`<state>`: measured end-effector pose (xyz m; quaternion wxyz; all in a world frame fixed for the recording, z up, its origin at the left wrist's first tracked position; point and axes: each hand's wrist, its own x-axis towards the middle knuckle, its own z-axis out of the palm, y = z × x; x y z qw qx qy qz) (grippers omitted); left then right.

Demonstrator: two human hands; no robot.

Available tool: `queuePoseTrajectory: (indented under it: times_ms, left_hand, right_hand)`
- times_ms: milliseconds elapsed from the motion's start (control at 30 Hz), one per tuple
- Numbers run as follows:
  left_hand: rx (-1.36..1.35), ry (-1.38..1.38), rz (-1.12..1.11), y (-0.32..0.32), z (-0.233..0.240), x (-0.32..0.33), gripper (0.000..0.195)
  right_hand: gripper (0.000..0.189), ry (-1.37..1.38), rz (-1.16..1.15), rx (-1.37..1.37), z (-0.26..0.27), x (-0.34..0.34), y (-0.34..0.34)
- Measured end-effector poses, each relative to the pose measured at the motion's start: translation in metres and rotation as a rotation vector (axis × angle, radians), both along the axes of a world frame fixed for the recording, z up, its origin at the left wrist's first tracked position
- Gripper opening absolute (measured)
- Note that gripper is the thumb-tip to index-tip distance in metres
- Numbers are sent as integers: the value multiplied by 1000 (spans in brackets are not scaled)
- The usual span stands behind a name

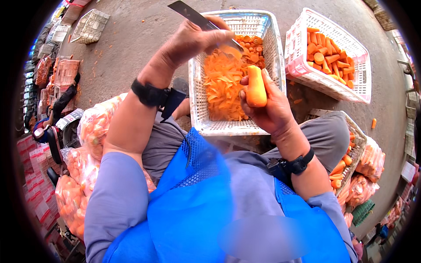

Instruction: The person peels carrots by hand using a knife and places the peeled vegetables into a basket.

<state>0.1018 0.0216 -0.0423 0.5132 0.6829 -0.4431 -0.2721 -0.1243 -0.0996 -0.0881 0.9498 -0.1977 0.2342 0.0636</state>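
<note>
My left hand (210, 36) grips a long flat metal blade (192, 14). One end sticks out up and left past my fingers; the other points down at the peelings, with a blurred orange strip by it. Fingers hide its middle. In my right hand (269, 110) is a peeled carrot (256, 88), upright with its narrow top up, apart from the blade. Both hands are over a white plastic crate (236, 128). Thin carrot peelings (223, 92) fill its left and near part, and cut carrot ends (253, 49) lie at its far right.
A white crate (357, 59) of peeled carrots stands to the right. Beside my right knee is another crate (357, 144) with carrots, near bagged carrots (370, 161). Clear bags of carrots (75, 197) lie at my left. A loose carrot (374, 123) is on the concrete floor.
</note>
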Motion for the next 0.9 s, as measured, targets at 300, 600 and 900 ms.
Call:
queuePoseTrajectory:
  times_ms: [300,600,900]
  left_hand:
    - [50,271,-228,-7,18,-55,13]
    - [69,244,-192,-11,2,-26,16]
    - [-19,2,43,8,-7,-1,19]
  right_hand:
    - [44,-81,-30,-52,-8,1,-4]
    - [47,-193,74,144,-15,-1,1]
    - [54,-62,2,93,3,0,2]
